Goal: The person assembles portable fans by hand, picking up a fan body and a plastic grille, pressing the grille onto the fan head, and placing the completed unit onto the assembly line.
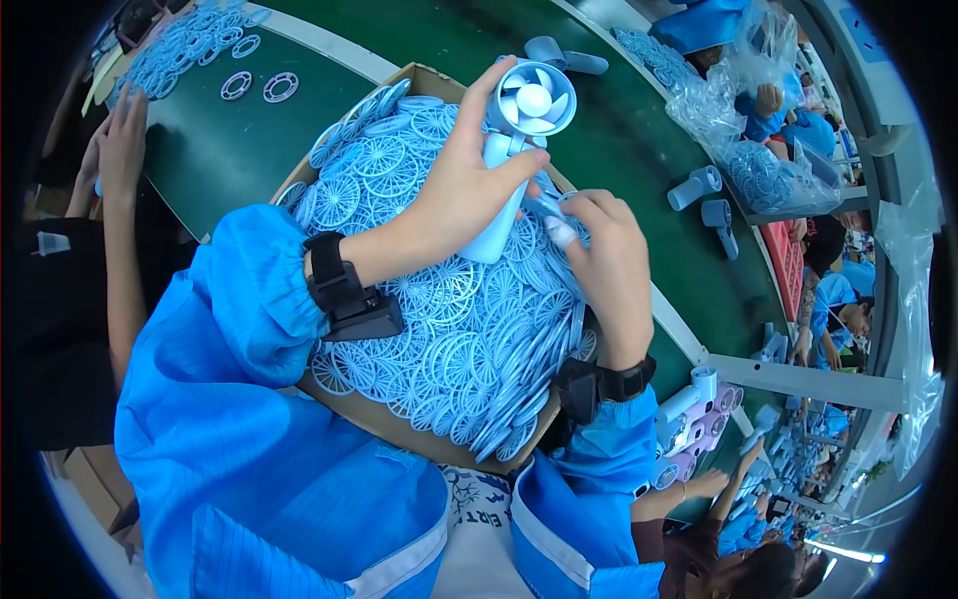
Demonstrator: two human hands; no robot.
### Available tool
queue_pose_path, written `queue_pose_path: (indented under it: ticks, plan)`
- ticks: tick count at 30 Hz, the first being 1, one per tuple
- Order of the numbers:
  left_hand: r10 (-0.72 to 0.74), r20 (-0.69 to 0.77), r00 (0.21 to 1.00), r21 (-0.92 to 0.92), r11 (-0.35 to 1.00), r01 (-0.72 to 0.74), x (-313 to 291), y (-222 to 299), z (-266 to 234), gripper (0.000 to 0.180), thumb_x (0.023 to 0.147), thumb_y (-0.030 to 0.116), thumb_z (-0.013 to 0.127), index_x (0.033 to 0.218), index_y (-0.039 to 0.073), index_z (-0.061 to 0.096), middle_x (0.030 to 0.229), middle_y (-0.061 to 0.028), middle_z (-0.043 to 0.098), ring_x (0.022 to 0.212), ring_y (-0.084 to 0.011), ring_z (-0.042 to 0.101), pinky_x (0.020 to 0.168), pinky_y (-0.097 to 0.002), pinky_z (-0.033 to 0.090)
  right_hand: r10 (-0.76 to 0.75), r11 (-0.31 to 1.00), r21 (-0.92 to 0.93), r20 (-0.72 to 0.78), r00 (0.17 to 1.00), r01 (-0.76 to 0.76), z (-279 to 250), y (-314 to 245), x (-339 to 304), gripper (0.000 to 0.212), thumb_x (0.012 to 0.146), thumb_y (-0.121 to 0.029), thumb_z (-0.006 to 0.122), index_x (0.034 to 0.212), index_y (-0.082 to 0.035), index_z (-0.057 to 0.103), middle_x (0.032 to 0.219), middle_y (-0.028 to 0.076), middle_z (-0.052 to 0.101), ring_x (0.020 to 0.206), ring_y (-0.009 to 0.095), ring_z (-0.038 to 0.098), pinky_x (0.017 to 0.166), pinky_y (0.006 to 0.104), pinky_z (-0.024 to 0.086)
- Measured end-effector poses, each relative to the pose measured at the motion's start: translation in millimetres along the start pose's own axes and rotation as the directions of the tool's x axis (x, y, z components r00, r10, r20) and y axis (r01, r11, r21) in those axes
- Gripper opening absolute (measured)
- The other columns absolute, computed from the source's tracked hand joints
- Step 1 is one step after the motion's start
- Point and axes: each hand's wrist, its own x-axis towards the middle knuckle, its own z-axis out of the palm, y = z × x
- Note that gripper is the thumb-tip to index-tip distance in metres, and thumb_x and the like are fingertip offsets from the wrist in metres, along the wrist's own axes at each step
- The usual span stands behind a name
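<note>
My left hand (pixel 461 195) is closed around the handle of a light blue handheld fan (pixel 486 243), its round head (pixel 533 99) tipped up with the blades uncovered. Just right of the handle is my right hand (pixel 614 262), fingers bent together, with white tape around one of them. A blue piece shows at its fingertips, but I cannot tell whether it is gripped. Below both hands a cardboard box (pixel 429 439) is heaped with light blue round spoked grilles (pixel 439 349).
Behind the box runs a green conveyor belt (pixel 624 140) carrying blue fan bodies (pixel 696 187). Blue rings (pixel 190 45) and two pale purple rings (pixel 280 88) lie on a green surface at far left. Another person's hands (pixel 122 145) are there. At right, fans crowd near a metal rail (pixel 798 379).
</note>
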Motion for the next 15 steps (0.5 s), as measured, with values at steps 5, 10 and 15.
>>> queue_pose_path:
  ticks: [5, 10, 15]
  plan:
    - [0.113, 0.042, 0.993, 0.04, 0.993, -0.115, -0.4, -3.8, 2.0, 0.084, 0.085, 0.007, 0.063, 0.149, 0.023, 0.01, 0.107, -0.0109, 0.058, 0.08, -0.0142, 0.061, 0.059, -0.0284, 0.053, 0.171, 0.918, 0.379, -0.123, 0.978, -0.113, -16.9, -6.6, -2.8, 0.029, 0.077, 0.002, 0.065, 0.105, -0.003, 0.065, 0.088, 0.011, 0.065, 0.086, 0.022, 0.062, 0.078, 0.031, 0.05]
    - [0.12, 0.074, 0.99, 0.078, 0.989, -0.126, -2.9, 1.9, 2.8, 0.089, 0.082, 0.004, 0.065, 0.149, 0.022, 0.009, 0.106, -0.0099, 0.058, 0.083, -0.0145, 0.061, 0.059, -0.0282, 0.053, 0.284, 0.608, 0.767, 0.028, 0.958, -0.203, -24.6, -3.2, -5.6, 0.031, 0.083, 0.002, 0.062, 0.114, 0.0, 0.061, 0.093, 0.008, 0.067, 0.091, 0.012, 0.061, 0.081, 0.0248, 0.048]
    - [0.042, 0.1, 0.994, 0.011, 0.999, -0.044, -4.4, 13.2, 1.6, 0.089, 0.081, 0.003, 0.066, 0.149, 0.02, 0.01, 0.11, -0.0093, 0.056, 0.087, -0.0145, 0.06, 0.059, -0.0286, 0.053, 0.195, 0.581, 0.796, 0.063, 0.979, -0.167, -35.4, 4.9, -8.8, 0.03, 0.085, -0.001, 0.063, 0.115, 0.003, 0.058, 0.097, 0.007, 0.064, 0.091, 0.012, 0.06, 0.082, 0.0245, 0.047]
